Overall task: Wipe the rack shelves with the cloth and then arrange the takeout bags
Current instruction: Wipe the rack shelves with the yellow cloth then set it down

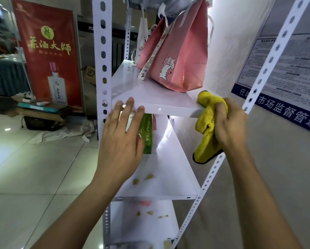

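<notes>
Yellow cloth fills our right hand, whose fingers are curled tight round its bunched middle, so that one end pokes up onto the right front corner of the upper shelf and the other hangs below the shelf's edge. Our left hand lies flat, fingers straight and a little apart, their tips pressed on the front lip of that same shelf, holding nothing.

Working outward, a pink bag stands on the upper shelf, well back from our left fingertips and just behind the cloth, with a white bag behind it. A green bag sits on the shelf below, partly hidden by our left hand.

As for progress, we judge the job barely past its start. The upper shelf looks clean and glossy where it is bare (whether wiped already we cannot tell), but the middle shelf carries yellowish spots near its front, and the lower shelf shows several more. Those stains remain to be wiped, and the bags have yet to be arranged.
</notes>
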